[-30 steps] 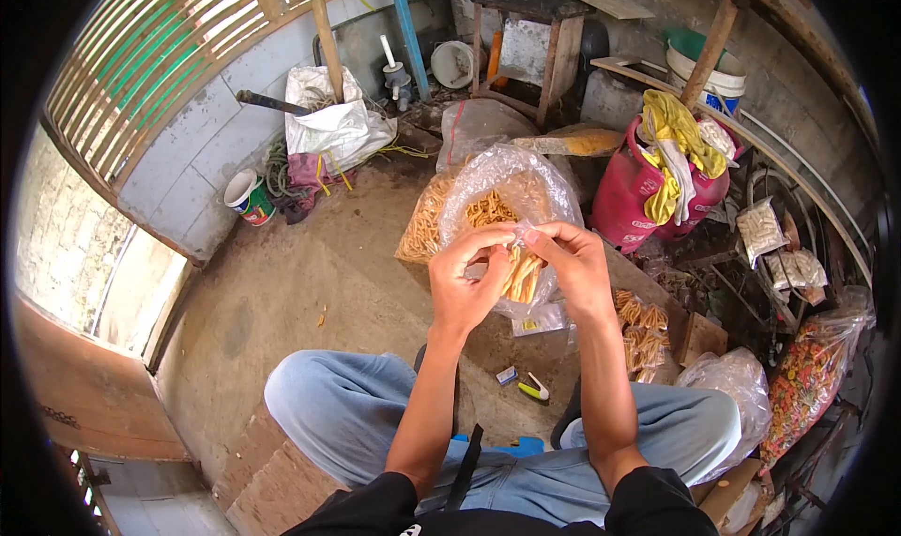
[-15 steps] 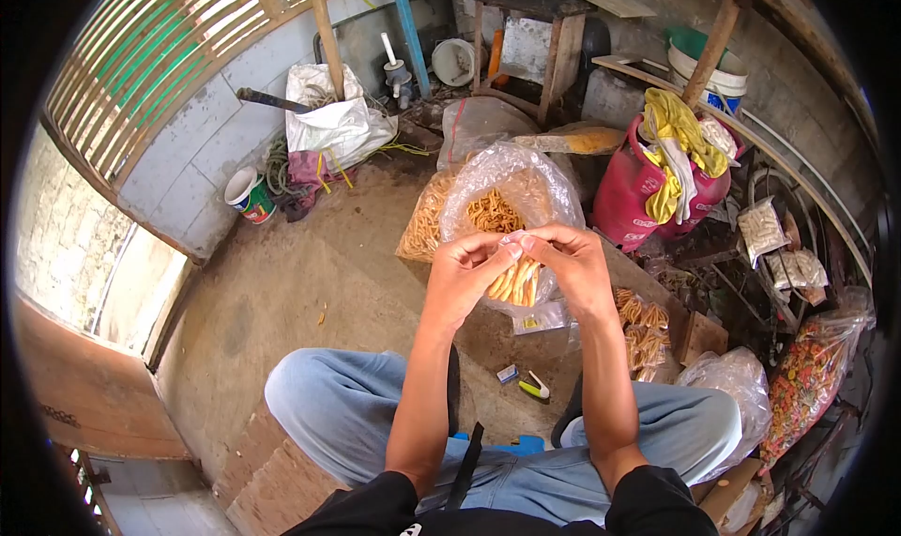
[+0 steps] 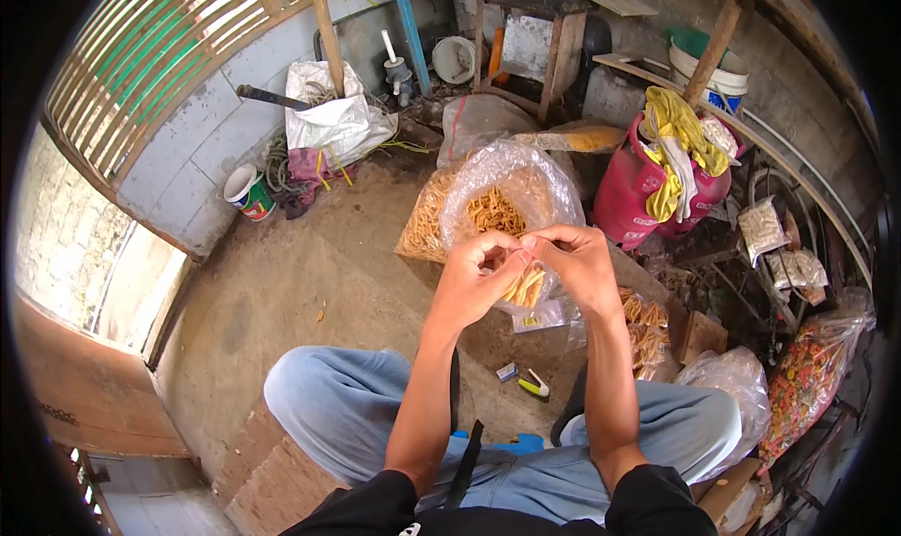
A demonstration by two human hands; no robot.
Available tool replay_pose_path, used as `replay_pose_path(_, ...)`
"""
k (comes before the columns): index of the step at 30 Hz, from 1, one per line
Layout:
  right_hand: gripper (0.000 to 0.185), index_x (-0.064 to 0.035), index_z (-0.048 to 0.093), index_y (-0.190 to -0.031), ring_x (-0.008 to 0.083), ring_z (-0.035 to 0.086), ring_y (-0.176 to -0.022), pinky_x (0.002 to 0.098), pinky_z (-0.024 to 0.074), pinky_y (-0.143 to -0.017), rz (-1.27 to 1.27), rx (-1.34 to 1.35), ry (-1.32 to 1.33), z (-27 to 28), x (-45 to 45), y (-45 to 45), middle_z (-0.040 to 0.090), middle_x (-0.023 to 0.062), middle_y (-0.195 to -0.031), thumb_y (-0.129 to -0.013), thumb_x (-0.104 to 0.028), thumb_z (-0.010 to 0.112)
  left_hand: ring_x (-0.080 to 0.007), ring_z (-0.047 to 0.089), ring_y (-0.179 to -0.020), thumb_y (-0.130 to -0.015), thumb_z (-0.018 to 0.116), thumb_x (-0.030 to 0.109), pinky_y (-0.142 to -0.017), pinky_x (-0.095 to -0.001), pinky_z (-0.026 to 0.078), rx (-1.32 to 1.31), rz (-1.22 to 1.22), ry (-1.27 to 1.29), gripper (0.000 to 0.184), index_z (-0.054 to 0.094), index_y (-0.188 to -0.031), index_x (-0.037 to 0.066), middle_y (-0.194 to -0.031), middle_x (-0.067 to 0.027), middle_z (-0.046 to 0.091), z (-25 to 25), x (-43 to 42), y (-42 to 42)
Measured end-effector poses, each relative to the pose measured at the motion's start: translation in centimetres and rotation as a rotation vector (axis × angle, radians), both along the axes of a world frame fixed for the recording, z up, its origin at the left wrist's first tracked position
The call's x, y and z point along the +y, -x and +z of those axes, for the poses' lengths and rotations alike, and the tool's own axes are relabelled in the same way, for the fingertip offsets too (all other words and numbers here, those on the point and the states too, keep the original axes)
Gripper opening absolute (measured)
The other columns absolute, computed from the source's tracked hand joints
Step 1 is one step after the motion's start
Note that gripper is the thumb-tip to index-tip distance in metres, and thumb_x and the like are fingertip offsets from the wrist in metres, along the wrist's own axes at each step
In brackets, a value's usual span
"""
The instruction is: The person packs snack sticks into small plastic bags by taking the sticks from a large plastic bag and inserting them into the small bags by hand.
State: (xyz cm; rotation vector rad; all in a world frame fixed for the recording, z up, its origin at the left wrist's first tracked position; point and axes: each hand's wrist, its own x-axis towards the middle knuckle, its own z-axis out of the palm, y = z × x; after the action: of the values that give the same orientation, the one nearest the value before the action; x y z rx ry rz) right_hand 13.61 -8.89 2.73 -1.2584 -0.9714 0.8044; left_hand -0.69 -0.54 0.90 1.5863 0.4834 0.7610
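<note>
My left hand (image 3: pixel 477 283) and my right hand (image 3: pixel 577 268) meet in front of the big bag, fingertips pinched together. Between them they grip the top of a small clear plastic bag of snack sticks (image 3: pixel 528 287), which hangs below the fingers. Its gathered neck is mostly hidden by my thumbs. Just beyond stands a large open clear bag (image 3: pixel 450 212) with many loose snack sticks (image 3: pixel 493 212) inside. Filled snack packets (image 3: pixel 646 339) lie to the right of my right wrist. A white-and-yellow packet (image 3: pixel 538 317) lies under the small bag.
On the floor between my legs lie a green-and-white cutter-like tool (image 3: pixel 535 386) and a small blue box (image 3: pixel 507 373). A pink gas cylinder (image 3: pixel 631 198) draped with yellow cloth stands right. A bag of colourful snacks (image 3: pixel 812 381) leans far right; a white sack (image 3: pixel 328 118) stands back left.
Both hands have shifted slightly right, and my left hand has turned, its fingers more curled at the bag's neck. The small bag hangs a little farther right, more covered by my hands.
</note>
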Motion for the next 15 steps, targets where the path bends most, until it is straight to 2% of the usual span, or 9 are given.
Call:
replay_pose_path(6,0.019,0.0037,0.069,-0.085,0.0046,0.055,-0.063,0.0207,0.0428,-0.057,-0.09,0.051,0.0,-0.8,0.5,0.5,0.066,0.0026,-0.071,-0.086,-0.015,0.066,-0.0011,0.054,-0.069,-0.086,0.065,0.005,-0.057,-0.0159,0.04,-0.071,-0.04,0.141,0.005,0.063,-0.09,0.002,-0.079,0.0026,0.062,-0.9,-0.1,-0.7)
replay_pose_path(8,0.022,0.0028,0.068,-0.082,0.0037,0.052,-0.06,0.0206,0.0407,-0.055,-0.165,-0.037,0.01,-0.9,0.8,0.7,0.063,0.0002,-0.066,-0.088,-0.018,0.064,-0.0018,0.055,-0.07,-0.086,0.064,0.004,-0.059,-0.0163,0.042,-0.015,-0.032,0.15,0.005,0.063,-0.091,0.001,-0.08,0.0012,0.063,-1.0,0.0,-0.7)
replay_pose_path(12,0.023,0.0017,0.067,-0.08,0.0031,0.051,-0.062,0.0199,0.0398,-0.056,-0.173,-0.046,0.056,-0.5,0.8,0.9,0.062,-0.0003,-0.067,-0.09,-0.019,0.063,-0.003,0.056,-0.071,-0.086,0.064,0.003,-0.061,-0.0174,0.044,-0.032,-0.017,0.17,0.007,0.064,-0.092,0.0,-0.081,-0.0005,0.064,-1.2,-0.2,-0.8)
replay_pose_path(15,0.022,0.0014,0.069,-0.084,0.0034,0.053,-0.065,0.0195,0.04,-0.058,-0.088,0.094,0.017,-0.5,0.7,0.0,0.064,0.0007,-0.073,-0.089,-0.02,0.064,-0.0038,0.057,-0.073,-0.086,0.064,0.004,-0.063,-0.0179,0.045,-0.102,0.027,0.238,0.01,0.064,-0.094,-0.001,-0.083,-0.0017,0.064,-1.2,-0.3,-0.8)
